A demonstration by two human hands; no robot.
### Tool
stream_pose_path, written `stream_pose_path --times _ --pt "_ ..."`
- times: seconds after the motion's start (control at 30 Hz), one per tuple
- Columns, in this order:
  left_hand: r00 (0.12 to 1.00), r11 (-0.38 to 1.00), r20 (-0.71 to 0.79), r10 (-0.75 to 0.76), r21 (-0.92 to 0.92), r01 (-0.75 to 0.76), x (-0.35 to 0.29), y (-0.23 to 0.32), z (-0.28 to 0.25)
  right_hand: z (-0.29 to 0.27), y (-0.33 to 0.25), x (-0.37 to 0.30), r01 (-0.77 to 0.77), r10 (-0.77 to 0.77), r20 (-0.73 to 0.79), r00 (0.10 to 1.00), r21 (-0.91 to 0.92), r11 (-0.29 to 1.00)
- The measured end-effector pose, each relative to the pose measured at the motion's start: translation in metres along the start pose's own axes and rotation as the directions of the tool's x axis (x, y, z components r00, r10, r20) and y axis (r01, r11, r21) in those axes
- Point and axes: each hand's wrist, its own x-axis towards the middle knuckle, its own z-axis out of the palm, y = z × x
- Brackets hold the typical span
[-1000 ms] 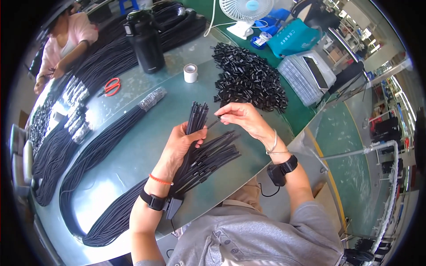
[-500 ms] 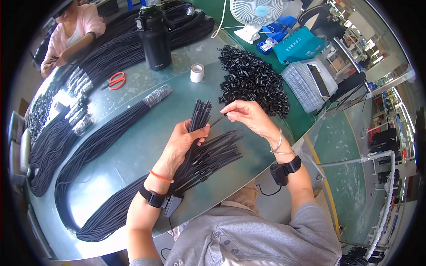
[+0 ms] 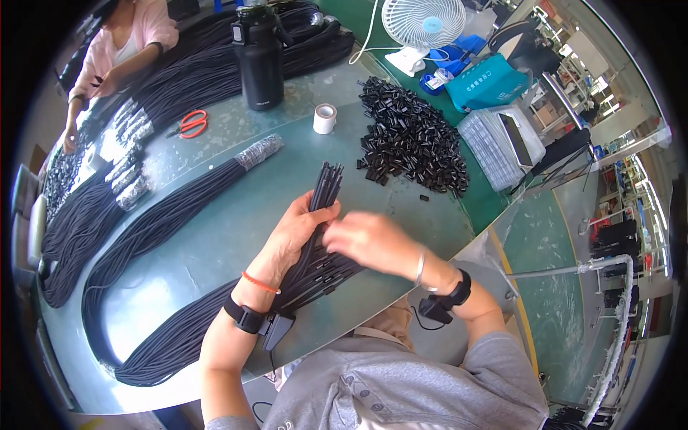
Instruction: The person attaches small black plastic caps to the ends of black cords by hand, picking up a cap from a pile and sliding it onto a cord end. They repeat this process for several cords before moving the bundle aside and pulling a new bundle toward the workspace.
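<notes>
Upright in my left hand (image 3: 292, 228) is a bunch of black cords (image 3: 327, 184), its cut ends sticking up above my closed fingers. My right hand (image 3: 373, 240), smeared by motion, is close beside the left, over the loose cord ends below. Whether its fingers hold anything cannot be made out. More cords of the same bundle (image 3: 193, 337) run down and left across the table, and several lower ends carry small black sleeves (image 3: 330, 279). A heap of small black pieces (image 3: 412, 136) lies beyond my right hand.
On the green table (image 3: 208, 236) stand a black bottle (image 3: 259, 68) and a white tape roll (image 3: 325, 120). Red-handled scissors (image 3: 192, 125) lie farther left. A wrapped cord bundle (image 3: 259, 152) curves across the left. A fan (image 3: 423, 25) stands behind; a co-worker (image 3: 129, 43) sits far left.
My right hand has moved down and left from beside the cord tips, now covering part of the loose ends. My left hand keeps its hold on the cords. The co-worker's arms have shifted.
</notes>
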Motion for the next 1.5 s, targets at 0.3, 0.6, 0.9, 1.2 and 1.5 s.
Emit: stream_pose_path --times 0.3,0.6,0.9,1.2,1.5 --pt "0.998 0.999 0.048 -0.036 0.019 0.035 -0.002 0.004 -0.005 -0.015 0.096 0.019 -0.178 0.035 -0.399 0.916 -0.326 0.929" --pt "0.993 1.0 0.116 -0.001 -0.001 0.002 -0.003 -0.006 -0.004 -0.024 0.082 0.01 -0.314 0.355 -0.319 0.879 0.174 0.933" --pt "0.994 0.996 0.111 -0.007 -0.087 0.016 0.003 0.006 -0.003 -0.025 0.078 -0.004 -0.374 0.574 0.075 0.816 0.826 0.423" --pt "0.998 1.0 0.066 0.004 -0.015 -0.003 -0.003 0.003 0.0 -0.031 0.056 0.002 -0.267 0.262 0.06 0.963 0.317 0.91" --pt "0.996 0.999 0.083 0.03 -0.023 -0.028 -0.004 0.006 0.001 -0.012 0.052 0.003 -0.373 0.585 0.137 0.8 0.876 0.305"
